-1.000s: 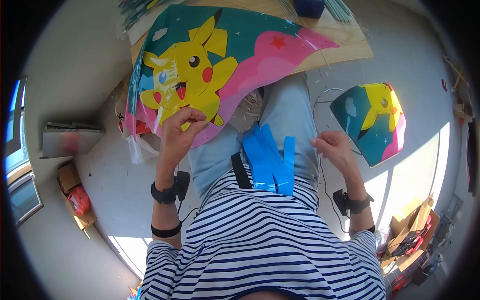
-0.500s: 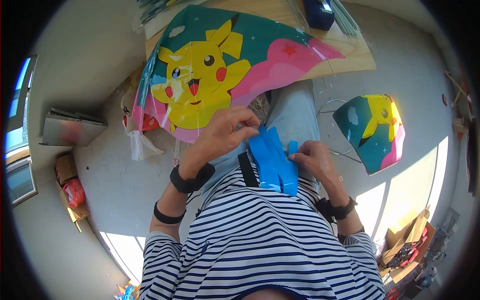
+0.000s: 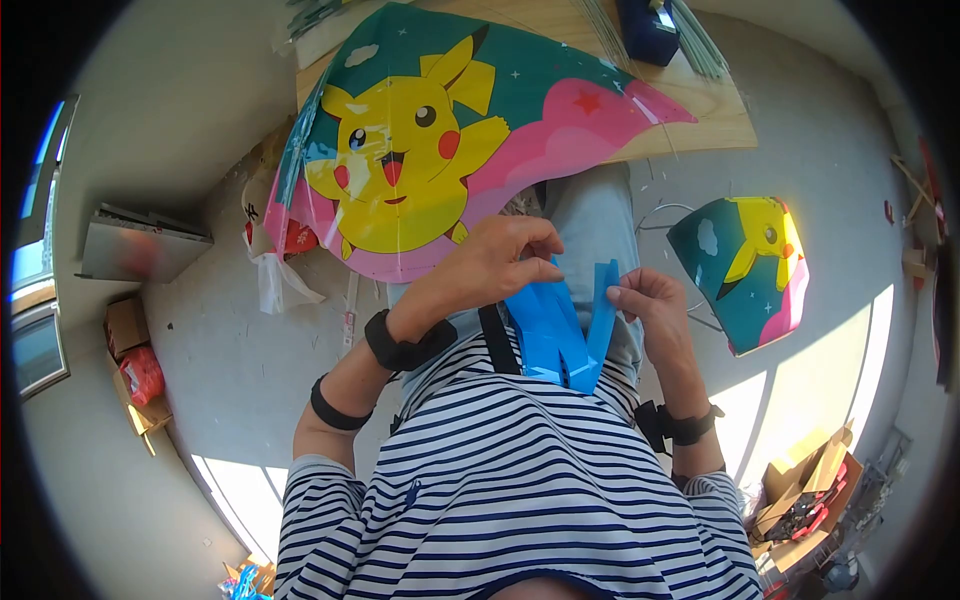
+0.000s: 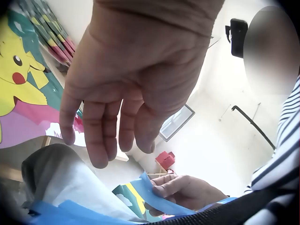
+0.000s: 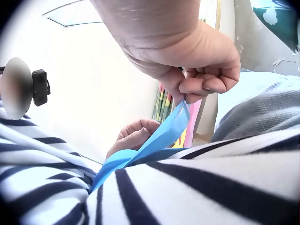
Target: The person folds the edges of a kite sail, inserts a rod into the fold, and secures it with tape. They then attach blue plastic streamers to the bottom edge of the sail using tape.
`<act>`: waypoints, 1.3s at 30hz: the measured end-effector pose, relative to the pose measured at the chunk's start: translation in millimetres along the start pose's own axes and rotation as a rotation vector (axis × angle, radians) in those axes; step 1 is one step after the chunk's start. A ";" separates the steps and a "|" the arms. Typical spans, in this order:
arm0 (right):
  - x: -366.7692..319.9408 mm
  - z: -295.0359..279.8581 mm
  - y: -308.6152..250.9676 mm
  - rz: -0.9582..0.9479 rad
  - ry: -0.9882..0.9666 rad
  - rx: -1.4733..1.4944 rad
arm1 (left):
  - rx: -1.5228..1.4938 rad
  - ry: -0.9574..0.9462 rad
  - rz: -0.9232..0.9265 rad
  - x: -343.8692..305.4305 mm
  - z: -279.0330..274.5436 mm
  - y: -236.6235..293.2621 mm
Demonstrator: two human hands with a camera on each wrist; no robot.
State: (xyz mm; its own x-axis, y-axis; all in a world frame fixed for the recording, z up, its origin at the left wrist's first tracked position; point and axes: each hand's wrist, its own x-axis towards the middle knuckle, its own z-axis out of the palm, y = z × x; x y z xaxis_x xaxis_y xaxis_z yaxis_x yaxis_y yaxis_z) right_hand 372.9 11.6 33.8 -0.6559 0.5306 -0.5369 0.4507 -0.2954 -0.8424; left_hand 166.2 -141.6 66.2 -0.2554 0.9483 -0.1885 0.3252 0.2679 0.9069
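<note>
Several blue strips lie across the lap in the head view. My right hand pinches the upper end of the rightmost strip between thumb and fingertips, and that strip stands lifted and slanting in the right wrist view. Over the upper left end of the strips hovers my left hand. In the left wrist view the left hand has loosely bent fingers with nothing in them. A black strap lies left of the strips.
A large printed kite sheet with a yellow character covers much of the wooden table and overhangs its near edge. A smaller printed sheet is at the right. Open cardboard boxes stand on the floor at lower right.
My right hand has moved in to the rightmost blue strip, taken hold of its end and drawn it outward. My left hand has come rightward from the kite sheet to above the strips.
</note>
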 end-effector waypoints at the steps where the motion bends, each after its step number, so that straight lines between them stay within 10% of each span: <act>1: -0.7 1.4 -2.3 -0.022 -0.017 0.032 | -0.052 -0.045 -0.039 4.6 4.8 -3.4; 17: -6.9 -6.6 -10.7 -0.116 -0.019 0.114 | -0.449 -0.367 -0.167 30.6 26.1 0.3; 25: -41.2 -8.1 -18.6 0.045 -0.505 0.084 | -0.431 -0.332 -0.108 30.9 22.0 15.2; 39: -38.0 -19.6 -13.2 0.008 -0.132 -0.158 | -0.024 -0.140 -0.038 26.8 20.4 0.0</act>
State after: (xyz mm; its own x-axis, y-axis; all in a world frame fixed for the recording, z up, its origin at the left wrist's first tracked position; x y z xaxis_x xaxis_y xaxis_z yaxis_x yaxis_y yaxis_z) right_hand 403.7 10.9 66.3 -0.7206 0.4170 -0.5539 0.5390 -0.1655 -0.8259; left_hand 177.9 -112.7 53.4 -0.1367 0.9525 -0.2721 0.2955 0.3014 0.9066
